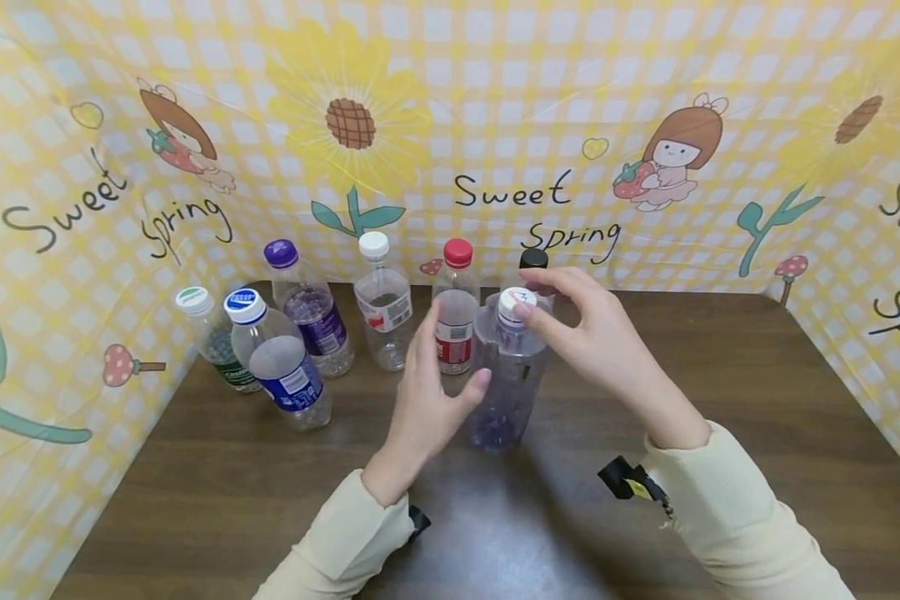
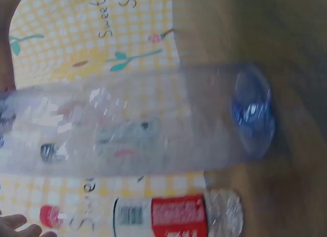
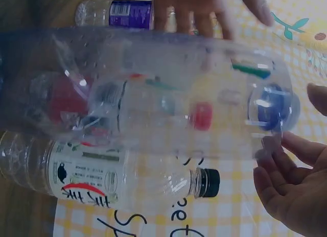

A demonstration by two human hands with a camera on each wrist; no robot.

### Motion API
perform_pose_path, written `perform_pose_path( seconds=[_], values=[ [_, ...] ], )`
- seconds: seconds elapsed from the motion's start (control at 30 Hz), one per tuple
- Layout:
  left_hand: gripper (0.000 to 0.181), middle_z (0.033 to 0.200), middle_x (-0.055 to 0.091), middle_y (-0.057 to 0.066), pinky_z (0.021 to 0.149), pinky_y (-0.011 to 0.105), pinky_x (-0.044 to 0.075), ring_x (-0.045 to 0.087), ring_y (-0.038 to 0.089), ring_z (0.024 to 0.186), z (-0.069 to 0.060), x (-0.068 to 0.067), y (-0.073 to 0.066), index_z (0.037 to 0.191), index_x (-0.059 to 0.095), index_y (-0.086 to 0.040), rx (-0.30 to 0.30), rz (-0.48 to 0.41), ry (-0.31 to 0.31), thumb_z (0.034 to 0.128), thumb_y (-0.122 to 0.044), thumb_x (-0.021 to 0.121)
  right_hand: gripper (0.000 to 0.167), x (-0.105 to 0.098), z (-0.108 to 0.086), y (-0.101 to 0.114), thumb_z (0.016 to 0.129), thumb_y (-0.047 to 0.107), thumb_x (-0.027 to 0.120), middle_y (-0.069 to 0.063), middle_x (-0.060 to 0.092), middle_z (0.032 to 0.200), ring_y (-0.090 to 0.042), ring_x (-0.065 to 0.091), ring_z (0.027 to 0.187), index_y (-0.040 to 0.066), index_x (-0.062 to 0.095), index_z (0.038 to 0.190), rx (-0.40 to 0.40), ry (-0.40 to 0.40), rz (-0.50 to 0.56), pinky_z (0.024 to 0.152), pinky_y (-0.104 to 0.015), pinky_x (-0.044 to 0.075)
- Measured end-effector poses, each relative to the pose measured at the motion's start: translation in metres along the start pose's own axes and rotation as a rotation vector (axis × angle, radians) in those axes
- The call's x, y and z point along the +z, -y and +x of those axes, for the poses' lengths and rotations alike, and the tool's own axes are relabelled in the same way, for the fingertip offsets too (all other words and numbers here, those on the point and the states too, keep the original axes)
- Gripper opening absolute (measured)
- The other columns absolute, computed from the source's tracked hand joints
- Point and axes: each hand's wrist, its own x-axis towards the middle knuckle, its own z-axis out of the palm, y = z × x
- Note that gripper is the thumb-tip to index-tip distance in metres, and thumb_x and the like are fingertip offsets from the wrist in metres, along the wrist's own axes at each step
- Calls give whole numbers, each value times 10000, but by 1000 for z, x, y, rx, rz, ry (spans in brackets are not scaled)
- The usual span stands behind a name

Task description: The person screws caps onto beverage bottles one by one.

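A tall, clear, purple-tinted plastic bottle with a white cap stands upright on the table. My right hand is at its top, thumb and fingers spread around the cap and shoulder; firm contact is unclear. On the bottle's left side, my left hand stands with straight fingers and thumb apart, holding nothing. Behind that hand is a red-capped bottle with a red and white label. A black-capped bottle stands behind the tall one, partly hidden in the head view.
Further left stand a white-capped bottle, a purple-capped bottle, a blue-labelled bottle and a green-labelled bottle. A yellow checked cloth walls the wooden table at the back and sides.
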Motion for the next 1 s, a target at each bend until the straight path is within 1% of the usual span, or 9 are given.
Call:
perform_pose_path(
  seconds=[0.1, 0.17, 0.23, 0.33, 0.43, 0.57, 0.7, 0.87, 1.0],
  values=[
    [947, 1560, 294, 109, 1065, 636, 338, 316, 326, 1420, 1, -8, 5, 1519, 205, -137, 93, 110, -101, 837, -772, 374, 398, -6, -4, -8, 936, 230, 604, -130, 596, 1224, -252, 533, 1149, 61, 573, 1295, -23, -69, 39, 1029, -427, 424],
    [890, 1543, 329, 127, 1074, 612, 347, 334, 332, 1407, 3, -14, 11, 1509, 236, -109, 136, 201, -155, 873, -713, 385, 407, -12, -9, -16, 946, 249, 588, -143, 592, 1228, -263, 525, 1165, 64, 564, 1307, -30, -133, 46, 1025, -433, 407],
    [817, 1532, 348, 135, 1088, 591, 346, 345, 347, 1396, 3, -19, 17, 1499, 258, -86, 163, 291, -196, 899, -606, 447, 430, -19, -14, -28, 948, 271, 581, -158, 577, 1252, -274, 509, 1177, 62, 552, 1322, -29, -205, 28, 1014, -443, 385],
    [764, 1524, 356, 142, 1117, 568, 322, 338, 360, 1394, 2, -26, 27, 1492, 269, -70, 159, 412, -212, 900, -476, 530, 497, -31, -23, -49, 947, 320, 575, -195, 519, 1328, -341, 451, 1230, 67, 506, 1368, 5, -294, -41, 1019, -534, 337],
    [758, 1525, 348, 154, 1143, 553, 288, 318, 376, 1398, 1, -30, 36, 1489, 279, -61, 122, 527, -187, 897, -436, 569, 579, -42, -34, -75, 948, 362, 561, -251, 401, 1424, -453, 326, 1314, 70, 424, 1430, 79, -334, -123, 1033, -653, 252],
    [761, 1535, 327, 167, 1156, 554, 263, 296, 415, 1398, -1, -31, 47, 1495, 284, -77, 65, 645, -128, 904, -456, 576, 696, -51, -52, -108, 956, 444, 512, -312, 197, 1515, -543, 109, 1386, 79, 278, 1500, 193, -309, -244, 1073, -721, 72],
    [798, 1558, 281, 171, 1150, 587, 247, 258, 446, 1409, -4, -31, 57, 1507, 268, -114, 16, 720, -59, 887, -500, 590, 781, -52, -68, -134, 946, 522, 481, -355, 70, 1529, -580, 3, 1393, 83, 189, 1522, 264, -247, -369, 1054, -759, -52],
    [842, 1580, 223, 169, 1155, 607, 209, 204, 450, 1429, -7, -31, 66, 1517, 251, -145, -35, 802, 33, 866, -558, 589, 857, -49, -84, -158, 922, 591, 470, -399, -22, 1515, -630, -61, 1367, 106, 118, 1535, 334, -121, -478, 973, -827, -74],
    [855, 1585, 198, 178, 1155, 620, 187, 179, 458, 1436, -9, -31, 72, 1515, 255, -146, -64, 830, 81, 856, -570, 594, 909, -44, -95, -172, 894, 642, 473, -414, -26, 1503, -653, -50, 1350, 117, 102, 1536, 362, -50, -540, 948, -845, -63]
  ],
)
